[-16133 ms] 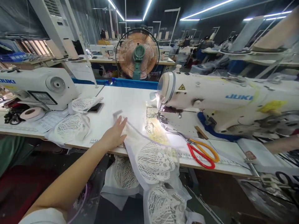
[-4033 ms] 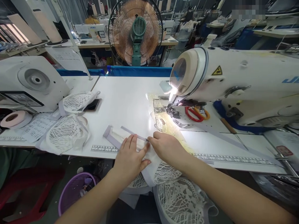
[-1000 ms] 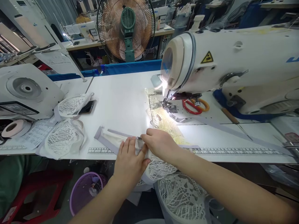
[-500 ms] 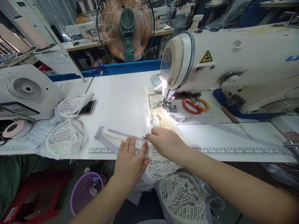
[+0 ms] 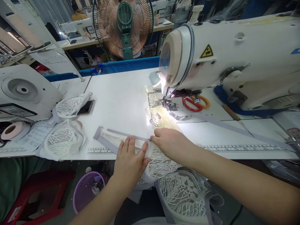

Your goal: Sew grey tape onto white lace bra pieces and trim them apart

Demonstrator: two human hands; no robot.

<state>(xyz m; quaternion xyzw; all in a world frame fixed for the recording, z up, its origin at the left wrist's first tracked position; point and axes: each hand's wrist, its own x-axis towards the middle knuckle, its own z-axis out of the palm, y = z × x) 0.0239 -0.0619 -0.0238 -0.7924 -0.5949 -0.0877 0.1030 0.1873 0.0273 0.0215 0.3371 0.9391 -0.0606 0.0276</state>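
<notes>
A white lace garment piece with grey binding tape lies over the front edge of the white sewing table. My left hand lies flat on the fabric, fingers stretched out, pressing it down. My right hand is closed in a pinch on the grey tape at the fabric's upper edge, where a small metal tip shows. More lace hangs into my lap. The sewing machine stands at the right, its lit needle area just beyond my right hand.
Red and orange scissors lie under the machine arm. Two lace pieces and a phone sit at the left beside a second machine and a tape roll. A fan stands behind. A purple bin is under the table.
My right hand has slid slightly right along the grey tape. My left hand stays flat on the fabric. The view has dipped a little.
</notes>
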